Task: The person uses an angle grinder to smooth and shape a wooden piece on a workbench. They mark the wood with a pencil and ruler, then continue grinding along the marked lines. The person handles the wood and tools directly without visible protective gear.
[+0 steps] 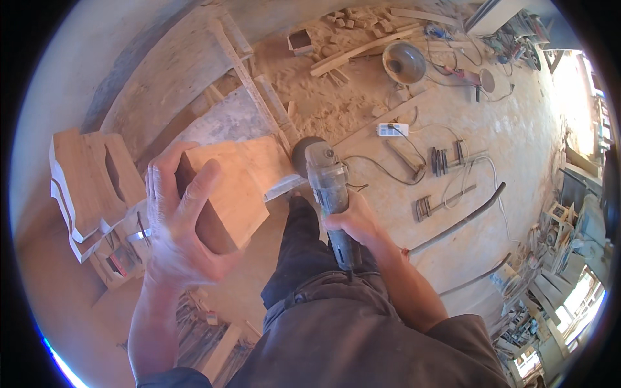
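While left hand (pixel 178 226) grips wood block (pixel 226 191), right hand (pixel 352 220) clasps angle grinder (pixel 326 187), disc seemingly touching block.

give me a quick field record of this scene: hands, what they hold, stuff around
left hand: left hand grips a wooden block, lifted
right hand: right hand grips an angle grinder, disc beside the block's edge
left of block: stacked shaped wooden pieces
floor: sawdust-covered floor, white power strip, clamps, metal bowl, wood offcuts
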A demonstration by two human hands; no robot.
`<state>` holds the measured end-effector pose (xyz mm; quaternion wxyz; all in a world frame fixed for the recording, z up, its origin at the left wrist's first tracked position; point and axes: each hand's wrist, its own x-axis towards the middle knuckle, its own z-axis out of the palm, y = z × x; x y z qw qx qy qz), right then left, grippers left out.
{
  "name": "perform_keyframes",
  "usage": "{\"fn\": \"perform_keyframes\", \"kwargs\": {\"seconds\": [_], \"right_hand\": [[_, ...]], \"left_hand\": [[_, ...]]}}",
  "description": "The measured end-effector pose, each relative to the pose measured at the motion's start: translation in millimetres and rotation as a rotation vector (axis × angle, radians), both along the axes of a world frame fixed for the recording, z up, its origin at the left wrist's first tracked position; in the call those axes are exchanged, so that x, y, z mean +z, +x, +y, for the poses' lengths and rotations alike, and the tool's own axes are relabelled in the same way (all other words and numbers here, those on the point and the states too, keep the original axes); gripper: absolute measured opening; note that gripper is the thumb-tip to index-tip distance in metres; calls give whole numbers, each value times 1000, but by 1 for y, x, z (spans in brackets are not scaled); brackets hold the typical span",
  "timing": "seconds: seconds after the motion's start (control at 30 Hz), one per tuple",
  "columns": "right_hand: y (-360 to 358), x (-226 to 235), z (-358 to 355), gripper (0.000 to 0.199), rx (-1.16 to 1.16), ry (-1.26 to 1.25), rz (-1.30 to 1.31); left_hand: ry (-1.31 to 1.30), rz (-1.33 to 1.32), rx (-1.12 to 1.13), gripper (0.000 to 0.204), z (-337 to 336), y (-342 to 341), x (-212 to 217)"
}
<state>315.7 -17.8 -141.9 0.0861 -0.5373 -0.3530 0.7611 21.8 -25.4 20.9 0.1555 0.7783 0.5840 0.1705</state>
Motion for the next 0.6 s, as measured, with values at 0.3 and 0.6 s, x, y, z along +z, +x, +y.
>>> {"fn": "perform_keyframes", "kwargs": {"seconds": [0.3,0.6], "right_hand": [[22,-6,-28,44,-161,-28,82],[5,-4,-10,47,-47,7,33]], "left_hand": [[43,-13,10,91,0,5,-1],[59,-14,-8,94,0,5,-1]]}}
